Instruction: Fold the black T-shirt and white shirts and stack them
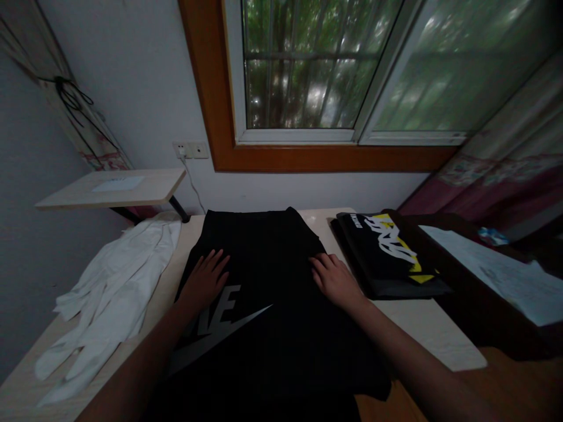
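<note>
Just two hands (336, 281) on one black garment (268, 252), one folded stack alongside (373, 249).

Garment (272, 264): plain black, with a grey print of block letters and a tapering curved stroke. Folded stack (378, 252): black, its top piece printed in white and yellow. Cloth (123, 275): plain white. Surface (413, 328): pale beige. Shelf (65, 196): light wood tone, with 1 whitish sheet (118, 184). Window surround (334, 158): orange-brown; sash (294, 136), whitish grey. Foliage (316, 35) behind the glass: green. Right-hand curtain (505, 152): beige above, floral band, maroon below. Curtain tie (59, 82): black. Wall (145, 88): greyish white. Floor (519, 375): orange-brown.
</note>
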`<state>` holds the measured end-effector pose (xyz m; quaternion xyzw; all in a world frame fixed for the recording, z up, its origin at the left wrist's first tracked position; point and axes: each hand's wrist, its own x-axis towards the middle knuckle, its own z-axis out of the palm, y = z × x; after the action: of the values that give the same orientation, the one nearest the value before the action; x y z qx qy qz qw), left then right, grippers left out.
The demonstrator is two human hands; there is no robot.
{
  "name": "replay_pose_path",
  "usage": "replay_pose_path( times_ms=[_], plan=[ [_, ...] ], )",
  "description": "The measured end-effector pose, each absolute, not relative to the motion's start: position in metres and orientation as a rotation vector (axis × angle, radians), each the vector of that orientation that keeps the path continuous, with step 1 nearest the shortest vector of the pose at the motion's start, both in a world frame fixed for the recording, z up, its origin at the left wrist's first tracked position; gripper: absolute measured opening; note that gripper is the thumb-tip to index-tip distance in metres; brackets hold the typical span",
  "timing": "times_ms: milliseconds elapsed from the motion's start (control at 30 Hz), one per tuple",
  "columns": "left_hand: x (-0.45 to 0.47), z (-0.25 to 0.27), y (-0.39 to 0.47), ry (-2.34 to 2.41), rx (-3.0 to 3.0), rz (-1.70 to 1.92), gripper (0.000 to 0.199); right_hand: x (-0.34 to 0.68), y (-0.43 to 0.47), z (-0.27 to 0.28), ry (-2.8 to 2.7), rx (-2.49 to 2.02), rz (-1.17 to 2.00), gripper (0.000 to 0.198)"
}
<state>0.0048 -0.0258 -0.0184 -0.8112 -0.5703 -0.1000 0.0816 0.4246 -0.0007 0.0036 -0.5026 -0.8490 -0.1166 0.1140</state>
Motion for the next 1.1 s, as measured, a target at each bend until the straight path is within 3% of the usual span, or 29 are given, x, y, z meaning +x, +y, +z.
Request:
replay_pose_path(
  times_ms=[333,767,1100],
  plan=[
    [0.002,-0.017,-0.047,-1.703,-2.456,-0.249,0.054,0.429,-0.005,0.017,-2.508,-1.443,-0.257,0.029],
    [-0.008,-0.013,-0.082,-1.711,-2.564,-0.163,0.061,0.422,0.006,0.038,-2.625,-1.443,-0.155,0.046],
    [-0.006,0.035,-0.058,-1.754,-2.614,-0.340,0.040,0.403,0.019,0.038,-2.467,-1.353,-0.116,0.032]
  ],
)
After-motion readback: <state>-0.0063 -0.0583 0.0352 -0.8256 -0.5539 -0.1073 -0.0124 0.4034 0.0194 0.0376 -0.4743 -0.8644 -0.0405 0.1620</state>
